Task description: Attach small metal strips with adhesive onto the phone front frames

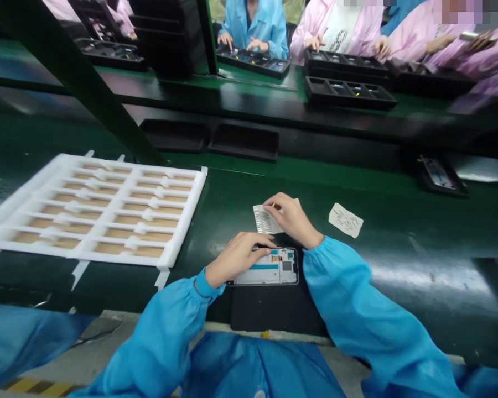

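Observation:
An opened phone housing [269, 274] lies face down on a black mat [274, 309], its inside showing a blue strip and a small ribbon cable. My left hand [243, 254] covers its left part, thumb on the housing and fingers along the far edge, holding it. Just beyond the phone lies a sheet of small silvery stickers [264, 222]. Over it, my right hand [292, 218] pinches thumb and forefinger together at the sheet's upper left; anything tiny between the fingertips is hidden.
A scrap of paper with handwriting [346, 220] lies to the right. A white foam tray with slots [186, 213] stands left, near a slanted green post [74, 83]. Two black trays [244, 142] sit farther back, and a black holder [442, 174] far right. Co-workers [253, 27] sit opposite.

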`<state>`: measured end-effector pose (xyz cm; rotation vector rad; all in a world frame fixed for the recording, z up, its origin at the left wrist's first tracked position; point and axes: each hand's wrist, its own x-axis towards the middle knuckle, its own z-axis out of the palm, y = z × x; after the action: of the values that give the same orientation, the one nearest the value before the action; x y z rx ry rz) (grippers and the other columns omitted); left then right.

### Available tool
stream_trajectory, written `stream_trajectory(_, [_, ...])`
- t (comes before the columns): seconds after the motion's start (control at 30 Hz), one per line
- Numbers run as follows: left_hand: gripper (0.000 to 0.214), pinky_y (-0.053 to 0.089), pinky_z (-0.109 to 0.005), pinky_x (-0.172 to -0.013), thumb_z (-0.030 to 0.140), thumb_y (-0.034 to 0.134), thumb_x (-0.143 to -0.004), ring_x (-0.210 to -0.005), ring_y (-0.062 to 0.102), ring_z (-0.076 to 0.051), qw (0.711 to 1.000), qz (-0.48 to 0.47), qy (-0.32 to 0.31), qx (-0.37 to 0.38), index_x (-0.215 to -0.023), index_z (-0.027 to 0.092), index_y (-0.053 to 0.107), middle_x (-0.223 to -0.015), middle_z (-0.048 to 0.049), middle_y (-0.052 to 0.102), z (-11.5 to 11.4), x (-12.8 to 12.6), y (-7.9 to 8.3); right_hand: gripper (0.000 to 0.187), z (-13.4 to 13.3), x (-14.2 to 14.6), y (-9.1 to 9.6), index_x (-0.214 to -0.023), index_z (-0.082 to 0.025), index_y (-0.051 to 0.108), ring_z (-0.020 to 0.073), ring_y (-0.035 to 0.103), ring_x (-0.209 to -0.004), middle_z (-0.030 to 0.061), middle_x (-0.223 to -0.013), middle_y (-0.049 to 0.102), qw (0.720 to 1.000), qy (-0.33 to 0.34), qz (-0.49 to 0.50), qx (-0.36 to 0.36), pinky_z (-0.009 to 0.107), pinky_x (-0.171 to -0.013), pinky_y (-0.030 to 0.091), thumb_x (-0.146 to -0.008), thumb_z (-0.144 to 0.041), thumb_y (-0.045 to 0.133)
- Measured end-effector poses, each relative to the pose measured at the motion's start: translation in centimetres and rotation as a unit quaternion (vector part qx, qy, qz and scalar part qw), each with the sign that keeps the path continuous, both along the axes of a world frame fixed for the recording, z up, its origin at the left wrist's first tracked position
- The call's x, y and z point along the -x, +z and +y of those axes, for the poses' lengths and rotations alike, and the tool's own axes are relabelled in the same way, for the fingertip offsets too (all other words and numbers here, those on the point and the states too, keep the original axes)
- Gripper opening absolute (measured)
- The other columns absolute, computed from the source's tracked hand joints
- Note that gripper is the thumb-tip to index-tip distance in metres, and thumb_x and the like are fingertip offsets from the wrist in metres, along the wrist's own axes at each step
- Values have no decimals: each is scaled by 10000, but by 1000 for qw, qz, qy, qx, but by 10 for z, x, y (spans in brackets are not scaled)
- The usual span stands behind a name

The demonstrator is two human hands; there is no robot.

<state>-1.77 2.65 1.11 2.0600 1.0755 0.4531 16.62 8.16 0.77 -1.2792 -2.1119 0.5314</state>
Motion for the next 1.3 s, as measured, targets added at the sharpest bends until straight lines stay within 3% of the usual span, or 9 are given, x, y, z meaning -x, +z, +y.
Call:
stream_trajectory(0.1, [190,551,-309,-890,290,607,-904,-1197,629,-246,1000,-11,16,12,-1018,297,759,-1376,-26,603,4,4,-5,159,32,16,-18,-875,-182,663,182,595,-910,52,-906,639,995,39,-91,15,312,-840,469,-935,-136,522])
stream_trajectory(0.17, [187,553,-310,-869,304,624,-889,-1188,634,-257,999,0,18,28,-1016,291,761,-1338,-39,633,5,5,-5,170,39,20,-25,-864,-179,671,186,587,-918,55,-911,631,992,53,-112,11,316,-844,461,-933,-133,523])
stream_trajectory(0.33, [155,540,-297,-792,298,633,-877,-1038,701,-248,997,44,21,56,-961,316,762,-1101,4,752,7,3,-1,168,35,16,-27,-916,-177,672,192,562,-955,70,-987,604,982,91,-166,-7,313,-854,456,-959,-176,509])
stream_trajectory(0.53, [162,530,-332,-823,281,617,-889,-991,699,-257,995,92,11,-21,-995,316,735,-1030,7,755,2,1,-2,201,24,16,-21,-947,-181,635,232,529,-915,95,-1000,606,966,116,-230,-30,352,-782,430,-932,-66,471])
stream_trajectory(0.8, [115,533,-311,-717,296,667,-854,-938,712,-259,993,116,-35,-13,-935,337,737,-953,23,760,6,2,3,178,22,23,-33,-906,-184,547,213,528,-878,86,-931,590,985,49,-160,-42,332,-796,433,-965,-114,394])
stream_trajectory(0.93, [122,550,-347,-793,301,680,-849,-1024,699,-268,993,115,-33,-15,-948,344,737,-1253,25,686,5,0,3,187,23,24,-18,-955,-184,513,189,539,-896,80,-944,564,995,-30,-72,-57,311,-810,449,-995,-184,330])
stream_trajectory(1.03, [125,548,-354,-875,284,671,-864,-1124,665,-257,995,89,-20,-26,-964,324,733,-1462,18,518,-1,4,4,152,1,9,6,-959,-194,508,208,538,-967,94,-1004,550,994,-75,-9,-77,344,-856,449,-994,-209,361])
stream_trajectory(1.13, [127,555,-349,-880,287,652,-885,-1145,659,-252,997,58,-5,-48,-971,324,737,-1480,18,488,-11,15,10,129,-47,-24,17,-968,-206,522,231,542,-1008,101,-1045,548,993,-83,-38,-80,381,-872,453,-991,-207,395])
stream_trajectory(1.3, [193,555,-295,-805,237,551,-955,-1038,707,-189,983,10,63,-172,-1045,286,714,-1177,28,725,-32,25,16,156,-136,-78,-10,-988,-184,568,265,559,-950,133,-1054,570,967,-114,-223,-54,420,-790,468,-987,-197,413])
